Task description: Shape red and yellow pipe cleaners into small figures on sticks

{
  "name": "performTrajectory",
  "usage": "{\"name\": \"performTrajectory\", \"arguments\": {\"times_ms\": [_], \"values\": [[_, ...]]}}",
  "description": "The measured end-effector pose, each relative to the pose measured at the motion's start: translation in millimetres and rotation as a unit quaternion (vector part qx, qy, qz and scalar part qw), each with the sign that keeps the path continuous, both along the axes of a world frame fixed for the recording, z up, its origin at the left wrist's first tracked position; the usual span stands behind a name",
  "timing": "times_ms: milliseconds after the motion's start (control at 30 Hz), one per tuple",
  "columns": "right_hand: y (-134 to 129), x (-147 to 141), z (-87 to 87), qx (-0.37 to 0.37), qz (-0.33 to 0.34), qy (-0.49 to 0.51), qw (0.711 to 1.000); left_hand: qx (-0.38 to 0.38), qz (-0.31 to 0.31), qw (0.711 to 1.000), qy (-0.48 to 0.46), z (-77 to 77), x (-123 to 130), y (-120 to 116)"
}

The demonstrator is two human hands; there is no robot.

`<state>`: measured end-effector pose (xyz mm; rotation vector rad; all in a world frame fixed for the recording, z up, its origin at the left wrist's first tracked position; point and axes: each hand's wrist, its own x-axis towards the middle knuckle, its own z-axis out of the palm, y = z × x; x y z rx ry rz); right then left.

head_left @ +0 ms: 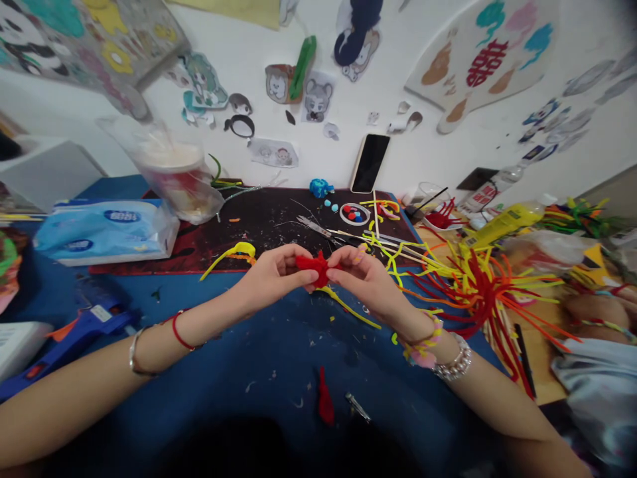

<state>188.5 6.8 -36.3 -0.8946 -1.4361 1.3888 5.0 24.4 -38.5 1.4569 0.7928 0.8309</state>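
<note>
Left hand (pixel 271 277): fingers nearly closed, thumb and fingertips pinching the red pipe-cleaner tuft (pixel 316 267).
Right hand (pixel 365 279): likewise nearly closed, pinching the same tuft from the other side; 2 hands touching it, tips almost meeting.
Tuft position: held just off the front edge of the dark desk mat (pixel 249 226).
Under hands: yellow pipe cleaner (pixel 348 309), just in front of mat, on blue table cover (pixel 279 352).
On mat: scissors (pixel 313 227), behind tuft; second yellow pipe cleaner (pixel 233 254), at front edge.
Right of mat: large pile of pipe cleaners (pixel 478 285), red, yellow, orange.
Left of mat: tissue pack (pixel 107 232); blue glue gun (pixel 84 325), nearer me.
In front of mat: 1 small red piece (pixel 325 396) and metal clip (pixel 357 406).
Behind mat: phone (pixel 369 162), leaning on wall.
</note>
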Motion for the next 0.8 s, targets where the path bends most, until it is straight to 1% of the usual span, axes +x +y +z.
{"name": "performTrajectory", "arguments": {"times_ms": [133, 200, 333, 400, 467, 600, 700, 800], "values": [[3.6, 2.7, -5.2, -0.109, 0.014, 0.065, 0.992, 0.012, 0.009, 1.0, 0.004, 0.7, -3.1, 2.9], [5.2, 4.7, -7.9, -0.138, 0.017, 0.074, 0.987, 0.014, 0.012, 1.0, 0.007, 1.1, -3.9, 3.5], [7.2, 6.6, -10.0, -0.137, -0.011, 0.047, 0.989, 0.003, 0.016, 1.0, -0.013, 1.3, -2.8, 3.2], [7.2, 6.0, -8.9, -0.136, -0.014, 0.031, 0.99, -0.009, 0.022, 0.999, -0.029, 0.8, -1.4, 2.9], [6.1, 4.5, -6.8, -0.136, 0.01, 0.025, 0.99, -0.032, 0.03, 0.998, -0.043, 0.3, -0.3, 2.8], [1.9, 1.4, -3.0, -0.134, 0.079, 0.025, 0.987, -0.073, 0.034, 0.995, -0.052, 2.0, -0.8, 3.8], [-0.8, 0.3, -2.8, -0.143, 0.11, 0.007, 0.984, -0.071, 0.0, 0.997, -0.021, 5.5, -3.3, 4.9], [-2.6, -0.5, -5.0, -0.133, 0.142, -0.042, 0.98, -0.052, -0.037, 0.998, 0.011, 8.1, -5.1, 5.1]]}}
